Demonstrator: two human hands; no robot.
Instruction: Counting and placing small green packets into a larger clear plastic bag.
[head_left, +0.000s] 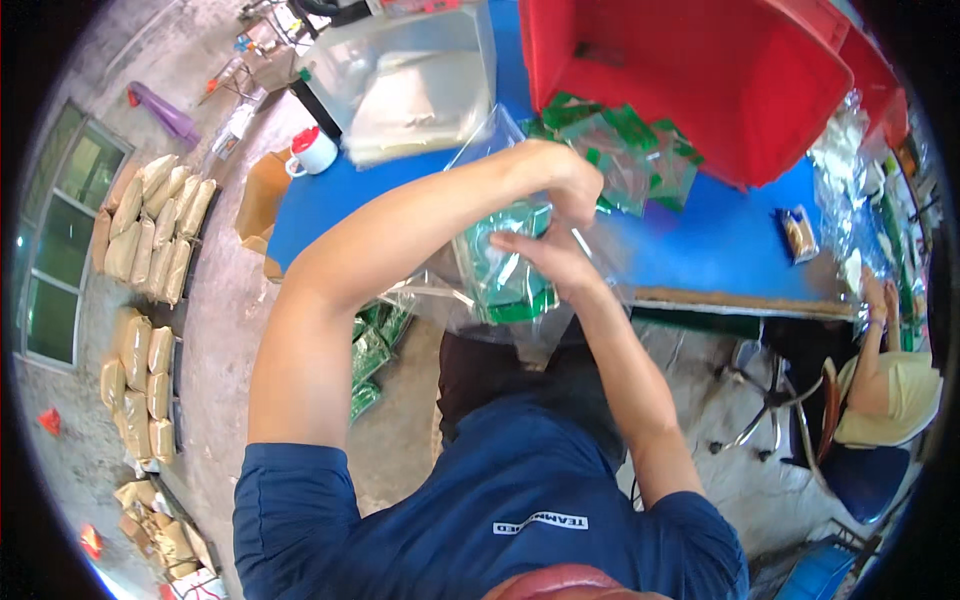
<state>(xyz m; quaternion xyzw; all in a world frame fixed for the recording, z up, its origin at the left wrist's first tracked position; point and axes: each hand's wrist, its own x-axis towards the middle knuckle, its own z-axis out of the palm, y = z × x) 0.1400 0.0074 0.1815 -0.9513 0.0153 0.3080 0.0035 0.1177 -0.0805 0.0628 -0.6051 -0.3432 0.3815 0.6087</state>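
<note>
Green bundle in clear plastic held at the near edge of a blue surface

In the head view, a green bundle (508, 268) lies inside a clear plastic bag (465, 312) at the near edge of the blue surface (715, 265), just in front of the person's torso. The right hand (553, 255) grasps the bundle from its right side, the thumb lying over the upper face and the other fingers hidden. The left arm reaches across above the bundle, so that the left hand (572, 185) is just beyond the right one, bent at the wrist and curled downward. Its fingertips are out of sight, and whether they pinch the plastic cannot be told.

Beyond the hands, flat green-and-clear pouches (625, 165) are spread in an overlapping heap before the mouth of a red bin (680, 90). To the left of the heap stands a clear plastic tub (425, 100) with pale contents, and near it a white mug (314, 154) with something red at its top. A cardboard box (262, 205) is beside the surface's left end. A small packet (797, 235) lies toward the right end, near a co-worker's hands (877, 300). Below the near edge, more green packs (370, 355) lie to the left of the person's legs. Farther left, brown sacks (150, 230) are stacked on the floor (215, 400).
</note>
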